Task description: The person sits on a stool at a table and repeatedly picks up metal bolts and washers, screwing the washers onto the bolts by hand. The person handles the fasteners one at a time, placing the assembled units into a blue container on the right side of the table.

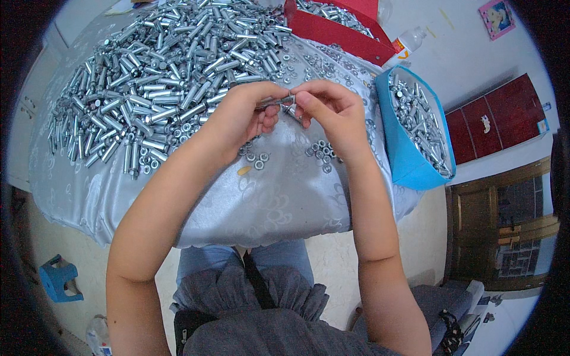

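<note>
My left hand (240, 115) is closed around a silver sleeve anchor bolt (269, 103), which lies nearly level and points to the right. At its right end, the thumb and fingers of my right hand (337, 113) pinch a small metal ring (291, 97); whether it is a washer or a nut is hard to tell. Both hands meet above the table, their fingertips almost touching. Below them on the cloth sit loose hex nuts (321, 151) and a few more nuts (259, 160) by my left wrist. A large heap of sleeve anchor bolts (172, 71) spreads beyond my left hand.
Loose washers (320, 62) are scattered past my right hand. A blue fabric bin (415, 180) full of bolts stands at the right, a red box (356, 44) of bolts at the back, a plastic bottle (409, 44) beside it. A small yellow piece (244, 170) lies on the silvery tablecloth (267, 207).
</note>
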Tool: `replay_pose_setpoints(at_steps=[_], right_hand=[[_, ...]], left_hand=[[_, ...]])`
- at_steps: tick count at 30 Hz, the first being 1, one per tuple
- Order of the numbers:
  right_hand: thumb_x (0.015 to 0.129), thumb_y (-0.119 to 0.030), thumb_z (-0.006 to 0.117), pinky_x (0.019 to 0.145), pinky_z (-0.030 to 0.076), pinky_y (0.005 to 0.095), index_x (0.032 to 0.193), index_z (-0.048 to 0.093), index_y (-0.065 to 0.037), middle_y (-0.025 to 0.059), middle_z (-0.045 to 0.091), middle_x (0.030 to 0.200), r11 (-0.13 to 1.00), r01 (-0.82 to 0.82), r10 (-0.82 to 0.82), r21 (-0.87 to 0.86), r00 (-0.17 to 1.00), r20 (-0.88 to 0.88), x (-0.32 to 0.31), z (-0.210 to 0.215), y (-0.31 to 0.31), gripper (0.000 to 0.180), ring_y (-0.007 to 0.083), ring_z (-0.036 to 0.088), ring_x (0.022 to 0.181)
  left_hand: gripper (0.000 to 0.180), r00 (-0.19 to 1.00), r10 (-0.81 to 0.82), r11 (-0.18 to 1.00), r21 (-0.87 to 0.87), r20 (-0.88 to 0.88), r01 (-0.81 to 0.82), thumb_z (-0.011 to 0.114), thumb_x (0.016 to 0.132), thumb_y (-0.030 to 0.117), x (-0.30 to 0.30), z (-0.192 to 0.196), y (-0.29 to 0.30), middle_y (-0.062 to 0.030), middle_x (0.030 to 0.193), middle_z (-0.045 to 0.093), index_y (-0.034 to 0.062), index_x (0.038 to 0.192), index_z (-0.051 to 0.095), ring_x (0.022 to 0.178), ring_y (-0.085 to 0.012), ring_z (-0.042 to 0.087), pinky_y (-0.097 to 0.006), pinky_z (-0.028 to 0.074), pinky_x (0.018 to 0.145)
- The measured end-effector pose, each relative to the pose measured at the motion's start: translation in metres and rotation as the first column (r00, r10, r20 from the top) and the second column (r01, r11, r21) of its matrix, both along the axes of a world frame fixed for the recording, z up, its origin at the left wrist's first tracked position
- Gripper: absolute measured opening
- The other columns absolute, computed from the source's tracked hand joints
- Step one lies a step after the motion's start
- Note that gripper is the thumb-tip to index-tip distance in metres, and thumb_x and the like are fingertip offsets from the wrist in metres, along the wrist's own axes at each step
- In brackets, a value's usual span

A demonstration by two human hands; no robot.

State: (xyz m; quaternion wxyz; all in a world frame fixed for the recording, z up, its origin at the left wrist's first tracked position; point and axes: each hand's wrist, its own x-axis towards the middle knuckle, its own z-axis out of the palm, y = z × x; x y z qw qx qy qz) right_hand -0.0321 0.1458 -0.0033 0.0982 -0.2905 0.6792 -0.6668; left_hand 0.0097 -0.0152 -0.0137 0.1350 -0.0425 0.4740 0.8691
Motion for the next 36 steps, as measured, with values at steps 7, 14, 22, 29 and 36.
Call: replay_pose_setpoints(at_steps=[7,14,22,29,36], right_hand=[[0.078,-0.011,0.061,0.054,0.044,0.0191,0.088,0.063,-0.001,0.0048,0.062,0.078,0.998,0.066,-0.065,0.004,0.997,-0.033,0.0028,-0.0015,-0.0032,0.015,0.0081,0.056,0.065],[0.077,-0.010,0.062,0.055,0.045,0.0196,0.087,0.063,0.000,0.0047,0.062,0.076,0.997,0.076,-0.076,-0.002,0.997,-0.023,0.0036,-0.0007,-0.0040,0.014,0.0087,0.057,0.064],[0.075,-0.010,0.064,0.055,0.044,0.0198,0.085,0.066,-0.002,0.0055,0.063,0.075,0.985,0.165,-0.150,0.050,0.964,-0.218,0.0040,-0.0032,-0.0045,0.013,0.0099,0.056,0.063],[0.073,-0.009,0.064,0.057,0.044,0.0216,0.092,0.066,-0.006,0.0067,0.062,0.073,0.958,0.255,-0.147,0.129,0.828,-0.542,0.0030,-0.0020,-0.0038,0.020,0.0128,0.056,0.064],[0.078,-0.013,0.062,0.055,0.042,0.0199,0.099,0.064,-0.008,0.0016,0.060,0.072,0.979,0.197,-0.181,0.054,0.959,-0.216,0.0041,-0.0019,-0.0052,0.022,0.0079,0.052,0.062]], left_hand=[[0.020,0.999,0.022,0.999,-0.046,0.040,-0.020,0.051,0.079,0.023,-0.0010,-0.0007,-0.0013,0.0042,0.056,0.041,0.0115,0.064,0.048,0.051,-0.0085,0.037,-0.022,0.030,0.051],[0.019,0.996,0.037,0.999,-0.034,0.075,-0.035,0.052,0.079,0.024,0.0008,0.0021,-0.0001,0.0044,0.056,0.041,0.0114,0.064,0.048,0.052,-0.0083,0.037,-0.022,0.030,0.051],[0.018,0.999,0.000,0.998,0.060,0.045,-0.003,0.050,0.081,0.023,-0.0005,-0.0010,-0.0005,0.0037,0.058,0.042,0.0098,0.069,0.050,0.053,-0.0085,0.039,-0.022,0.033,0.052],[0.018,0.999,0.024,0.994,0.102,0.030,-0.027,0.052,0.083,0.026,0.0025,0.0045,0.0022,0.0050,0.058,0.041,0.0109,0.074,0.052,0.052,-0.0062,0.037,-0.021,0.032,0.050],[0.017,0.997,0.020,1.000,-0.011,-0.070,-0.020,0.055,0.083,0.026,0.0029,0.0048,0.0024,0.0082,0.057,0.034,0.0088,0.080,0.053,0.049,-0.0023,0.031,-0.019,0.028,0.047]])
